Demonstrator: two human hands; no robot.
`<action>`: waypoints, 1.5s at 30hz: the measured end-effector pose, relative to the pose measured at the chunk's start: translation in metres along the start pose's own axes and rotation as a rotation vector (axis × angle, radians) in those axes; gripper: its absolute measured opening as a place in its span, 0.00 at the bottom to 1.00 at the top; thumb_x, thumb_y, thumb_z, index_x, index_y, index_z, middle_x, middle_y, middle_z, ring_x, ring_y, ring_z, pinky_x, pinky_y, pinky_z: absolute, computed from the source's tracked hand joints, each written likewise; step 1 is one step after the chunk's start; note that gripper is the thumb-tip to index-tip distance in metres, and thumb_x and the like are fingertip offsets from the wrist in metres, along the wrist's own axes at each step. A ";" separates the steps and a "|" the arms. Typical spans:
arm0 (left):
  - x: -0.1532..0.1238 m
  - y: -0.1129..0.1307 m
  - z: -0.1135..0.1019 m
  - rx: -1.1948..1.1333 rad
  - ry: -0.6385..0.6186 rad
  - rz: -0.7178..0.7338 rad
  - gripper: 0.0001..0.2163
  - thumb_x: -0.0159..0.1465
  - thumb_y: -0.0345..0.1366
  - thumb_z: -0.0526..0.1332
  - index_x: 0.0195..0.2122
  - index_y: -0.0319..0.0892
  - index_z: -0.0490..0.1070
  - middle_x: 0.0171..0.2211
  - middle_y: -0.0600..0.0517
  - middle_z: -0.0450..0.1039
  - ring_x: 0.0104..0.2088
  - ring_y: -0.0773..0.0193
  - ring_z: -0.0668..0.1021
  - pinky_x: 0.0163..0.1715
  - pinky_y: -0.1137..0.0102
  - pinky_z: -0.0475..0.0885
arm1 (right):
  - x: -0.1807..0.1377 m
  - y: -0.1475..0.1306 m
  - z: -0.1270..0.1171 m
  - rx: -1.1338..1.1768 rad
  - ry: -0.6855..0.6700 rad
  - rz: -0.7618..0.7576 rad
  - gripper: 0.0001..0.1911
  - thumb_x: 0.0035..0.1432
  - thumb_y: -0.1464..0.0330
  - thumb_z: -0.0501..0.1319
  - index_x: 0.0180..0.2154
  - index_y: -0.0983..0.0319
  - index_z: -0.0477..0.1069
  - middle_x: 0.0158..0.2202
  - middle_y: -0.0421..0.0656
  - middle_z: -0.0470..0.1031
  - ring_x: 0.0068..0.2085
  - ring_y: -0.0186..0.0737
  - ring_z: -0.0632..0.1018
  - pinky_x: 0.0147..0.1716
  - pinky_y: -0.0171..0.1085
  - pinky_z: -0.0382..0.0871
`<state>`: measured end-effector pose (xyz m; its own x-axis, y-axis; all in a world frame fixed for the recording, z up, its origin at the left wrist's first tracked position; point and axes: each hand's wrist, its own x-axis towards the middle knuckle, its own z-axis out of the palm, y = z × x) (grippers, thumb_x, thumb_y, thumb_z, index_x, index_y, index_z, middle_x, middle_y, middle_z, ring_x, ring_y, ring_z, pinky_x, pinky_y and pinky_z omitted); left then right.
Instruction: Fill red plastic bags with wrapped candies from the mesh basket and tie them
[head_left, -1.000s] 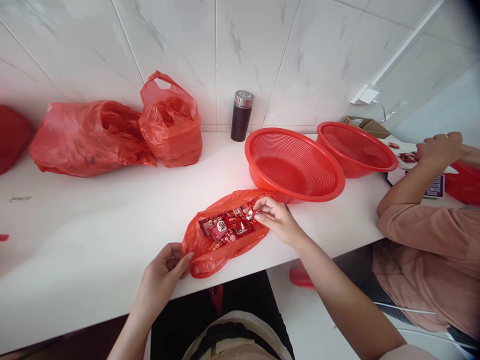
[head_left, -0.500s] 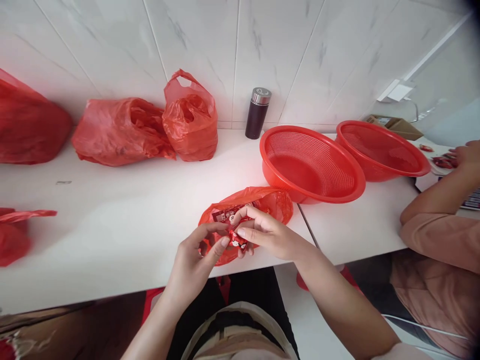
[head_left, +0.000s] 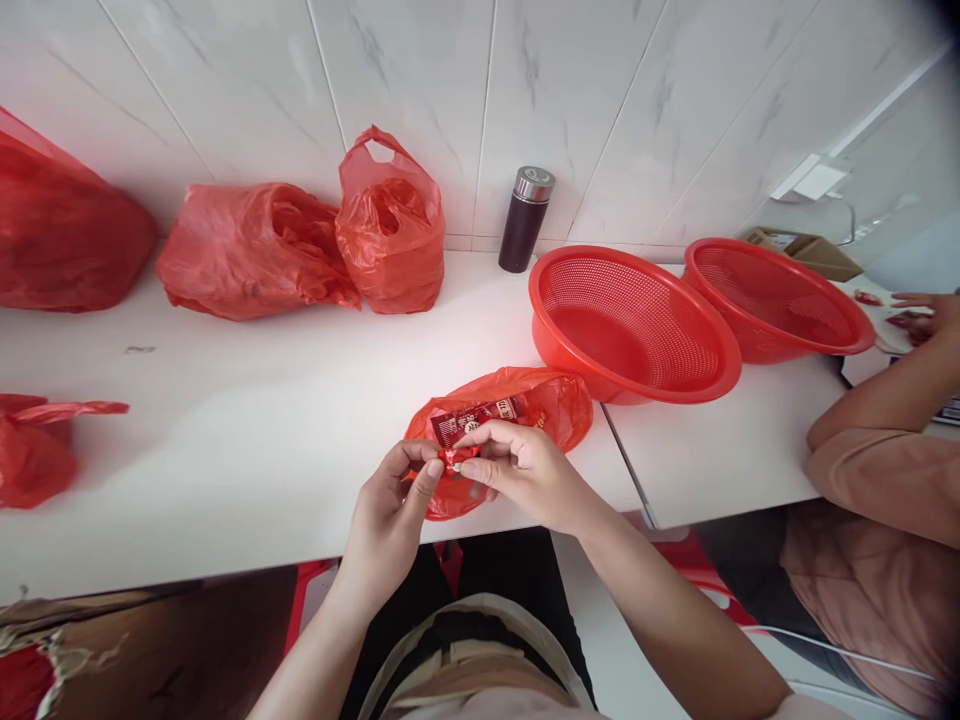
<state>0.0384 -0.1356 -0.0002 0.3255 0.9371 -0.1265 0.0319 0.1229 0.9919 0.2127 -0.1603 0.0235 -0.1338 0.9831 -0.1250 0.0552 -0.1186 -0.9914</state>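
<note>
A small shiny red wrapped candy [head_left: 455,459] is pinched between my two hands. My left hand [head_left: 394,500] grips its left end with thumb and forefinger. Thumb and fingers of my right hand [head_left: 521,470] close on its right side. Beneath them an open red plastic bag [head_left: 570,405] lies on the white table [head_left: 247,440]. Inside the bag is a dark red printed packet [head_left: 480,415], partly covered by my right hand.
Two red plastic colanders [head_left: 720,385] stand to the right, beside a dark thermos [head_left: 521,225]. Filled red bags [head_left: 247,250] line the wall at left; another red bag [head_left: 37,460] sits nearer. A co-worker's arm [head_left: 885,380] reaches in from the right.
The candy has turned to lie more level between my fingers, and my left fingertips now pinch its end. More of the packet shows. The whole view has shifted slightly.
</note>
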 end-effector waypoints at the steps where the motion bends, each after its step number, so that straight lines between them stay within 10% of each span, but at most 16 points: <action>1: 0.000 -0.001 0.000 0.023 0.000 0.012 0.12 0.63 0.47 0.59 0.38 0.42 0.67 0.37 0.51 0.70 0.34 0.64 0.73 0.35 0.70 0.68 | -0.001 0.000 0.001 -0.023 0.025 -0.018 0.12 0.58 0.60 0.64 0.41 0.60 0.74 0.32 0.41 0.76 0.33 0.36 0.77 0.31 0.34 0.74; 17: 0.005 -0.013 -0.018 -0.244 0.193 -0.001 0.16 0.67 0.48 0.54 0.28 0.42 0.66 0.22 0.56 0.62 0.24 0.70 0.62 0.24 0.75 0.59 | 0.001 0.016 -0.020 -0.477 0.244 -0.200 0.17 0.66 0.64 0.54 0.54 0.55 0.69 0.50 0.42 0.76 0.49 0.40 0.77 0.48 0.39 0.71; 26: -0.006 0.002 -0.030 -0.937 -0.200 -0.408 0.24 0.64 0.54 0.54 0.52 0.42 0.73 0.43 0.47 0.71 0.34 0.64 0.72 0.28 0.71 0.70 | -0.014 0.030 -0.058 -0.652 0.568 -0.196 0.13 0.64 0.62 0.55 0.45 0.57 0.73 0.46 0.43 0.78 0.43 0.41 0.78 0.42 0.39 0.71; 45: -0.023 0.008 -0.026 -0.788 -0.425 -0.118 0.27 0.68 0.53 0.44 0.48 0.42 0.76 0.43 0.47 0.71 0.40 0.61 0.69 0.42 0.68 0.68 | -0.031 0.050 -0.075 -0.534 0.718 -0.119 0.13 0.62 0.59 0.58 0.41 0.58 0.74 0.42 0.44 0.77 0.39 0.40 0.76 0.38 0.38 0.68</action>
<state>0.0071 -0.1475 0.0104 0.6877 0.7238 -0.0574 -0.5188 0.5451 0.6586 0.2934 -0.1863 -0.0190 0.4720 0.8565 0.2087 0.5569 -0.1062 -0.8238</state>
